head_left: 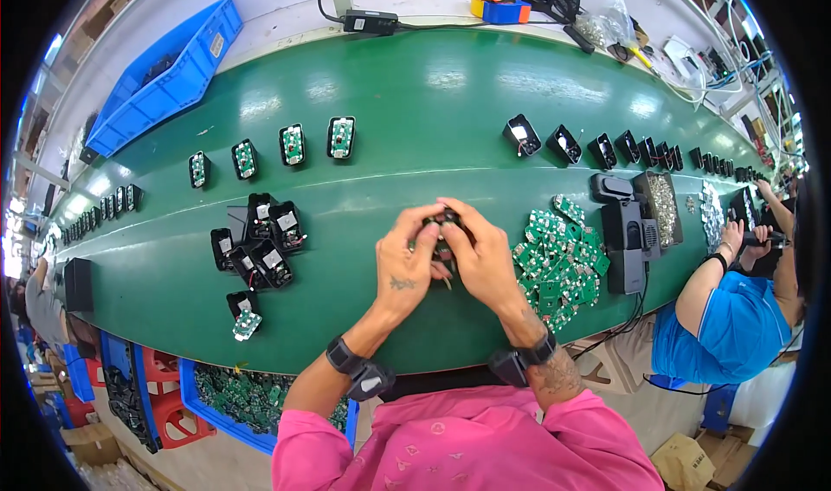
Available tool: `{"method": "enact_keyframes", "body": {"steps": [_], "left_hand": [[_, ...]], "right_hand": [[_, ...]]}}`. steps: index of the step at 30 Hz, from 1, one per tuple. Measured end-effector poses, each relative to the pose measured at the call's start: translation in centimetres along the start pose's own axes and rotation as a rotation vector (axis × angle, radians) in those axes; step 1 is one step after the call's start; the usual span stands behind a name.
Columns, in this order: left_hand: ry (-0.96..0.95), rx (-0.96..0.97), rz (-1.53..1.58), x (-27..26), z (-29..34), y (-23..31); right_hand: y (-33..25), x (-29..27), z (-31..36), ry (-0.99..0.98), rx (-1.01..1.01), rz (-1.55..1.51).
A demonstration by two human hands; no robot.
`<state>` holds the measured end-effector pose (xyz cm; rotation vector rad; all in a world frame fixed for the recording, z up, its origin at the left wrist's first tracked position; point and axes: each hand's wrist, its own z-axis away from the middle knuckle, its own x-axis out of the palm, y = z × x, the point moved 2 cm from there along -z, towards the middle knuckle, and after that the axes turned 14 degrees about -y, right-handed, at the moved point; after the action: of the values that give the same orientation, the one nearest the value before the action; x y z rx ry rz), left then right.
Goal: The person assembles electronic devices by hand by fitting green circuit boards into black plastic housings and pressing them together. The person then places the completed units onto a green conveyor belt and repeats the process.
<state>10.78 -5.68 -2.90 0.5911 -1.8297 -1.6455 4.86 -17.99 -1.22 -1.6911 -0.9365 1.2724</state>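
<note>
In the middle of the bench, my left hand and my right hand close together around a small black plastic housing. Fingers and thumbs cover most of it, so its inside is hard to make out. Right of my hands lies a heap of green circuit boards. To the left sits a cluster of black housings with wires and white labels inside. Just nearer to me, a green circuit board leans on another black housing.
Housings fitted with green boards stand in a row at back left; open black housings line the back right. A black screw-feeding device stands beside a tray of small metal parts. A blue bin and a co-worker in blue flank the bench.
</note>
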Motion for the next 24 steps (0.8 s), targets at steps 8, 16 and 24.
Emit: {"method": "enact_keyframes", "body": {"steps": [8, 16, 24], "left_hand": [[0.378, 0.13, -0.353, -2.8, -0.7, -0.1], [0.751, 0.097, -1.204, -6.0, 13.6, 4.6], [0.648, -0.225, -1.635, -10.2, 14.6, 6.7]], "right_hand": [[3.3, -1.8, -11.3, -0.015, 0.105, 0.157], [5.9, -1.8, -15.8, -0.005, 0.12, 0.618], [0.4, -7.4, -7.2, -0.014, 0.11, 0.597]]}}
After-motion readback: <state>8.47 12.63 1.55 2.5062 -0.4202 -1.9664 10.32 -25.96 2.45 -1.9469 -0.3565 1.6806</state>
